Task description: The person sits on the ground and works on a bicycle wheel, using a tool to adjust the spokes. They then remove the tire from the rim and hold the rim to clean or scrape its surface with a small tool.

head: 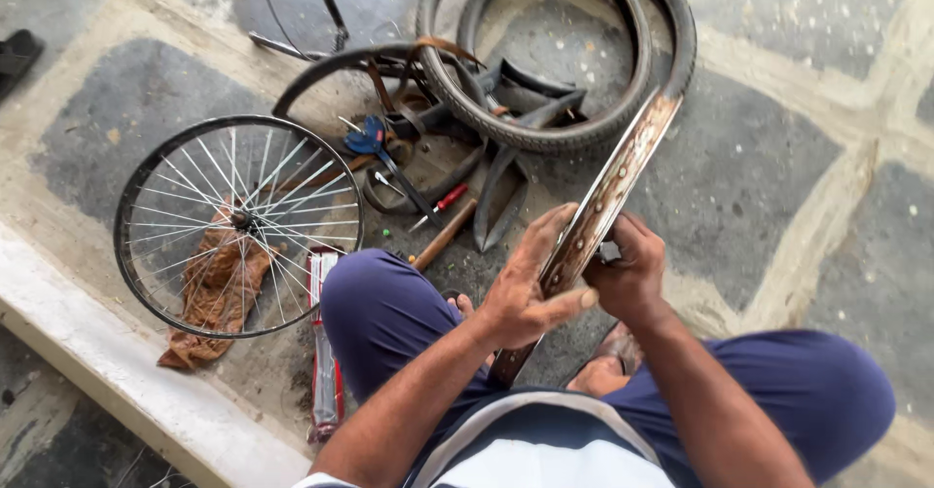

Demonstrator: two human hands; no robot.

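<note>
Stone floor, rusty rim between both hands, right perhaps gripping, left.

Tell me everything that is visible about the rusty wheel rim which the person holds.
The rusty rim is a bare metal bicycle hoop, without spokes or tyre, brown with silvery patches and a row of small holes along its inner face. It stands on edge, running from the person's lap up toward the black tyre, where its far part is hidden. The left hand lies flat against it; the right hand grips it from the other side.
</note>
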